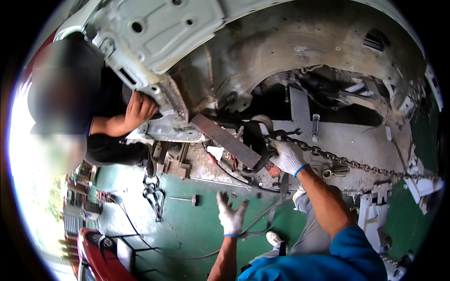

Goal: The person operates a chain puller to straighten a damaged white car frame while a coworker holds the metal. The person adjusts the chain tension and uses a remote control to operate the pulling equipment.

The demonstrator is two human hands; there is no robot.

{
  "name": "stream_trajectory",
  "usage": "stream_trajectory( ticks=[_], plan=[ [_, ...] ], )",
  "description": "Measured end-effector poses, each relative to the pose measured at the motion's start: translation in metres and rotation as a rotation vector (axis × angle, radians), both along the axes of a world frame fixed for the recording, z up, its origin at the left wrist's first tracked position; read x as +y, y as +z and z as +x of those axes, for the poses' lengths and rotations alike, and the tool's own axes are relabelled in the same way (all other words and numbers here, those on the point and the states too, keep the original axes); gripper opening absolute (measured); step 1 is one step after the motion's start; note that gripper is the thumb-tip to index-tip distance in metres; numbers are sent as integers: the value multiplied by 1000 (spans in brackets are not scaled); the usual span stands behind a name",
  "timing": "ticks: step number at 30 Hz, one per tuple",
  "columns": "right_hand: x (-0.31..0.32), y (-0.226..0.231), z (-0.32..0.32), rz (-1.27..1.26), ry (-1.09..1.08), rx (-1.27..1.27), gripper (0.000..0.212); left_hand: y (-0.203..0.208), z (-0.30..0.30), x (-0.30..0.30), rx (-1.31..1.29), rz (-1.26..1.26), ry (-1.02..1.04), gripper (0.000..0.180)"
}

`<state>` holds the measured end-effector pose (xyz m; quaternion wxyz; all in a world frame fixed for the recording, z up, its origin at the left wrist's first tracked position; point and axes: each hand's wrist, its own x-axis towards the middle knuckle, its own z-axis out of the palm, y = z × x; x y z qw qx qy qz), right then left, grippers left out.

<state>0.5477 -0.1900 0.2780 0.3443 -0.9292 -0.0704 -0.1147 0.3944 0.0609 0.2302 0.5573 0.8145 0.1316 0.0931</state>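
Right hand (287,157) has its fingers closed around the chain (337,159) at the clamp (255,136), left hand (231,216) hangs open below, so if that chain snaps tight those fingers probably get pinched.

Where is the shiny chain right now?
In the head view, the chain runs across the right side, from the person's gloved right hand out along the car body's grey sill, below the wheel arch.

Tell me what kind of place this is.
Most likely a car body repair shop. A stripped white car body with a bare wheel arch sits over a green painted floor, and the right hand grips a pulling chain.
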Motion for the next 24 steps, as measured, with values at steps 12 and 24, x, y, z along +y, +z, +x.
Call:
stream_trajectory(
  ticks=[12, 24],
  plan=[
    [1, 20, -19, 96, -36, 99, 21, 39, 94, -39, 124, -442, -346, 23],
    [-13, 18, 25, 6, -31, -15, 22, 107, 76, -9, 402, -280, -447, 41]
  ],
)
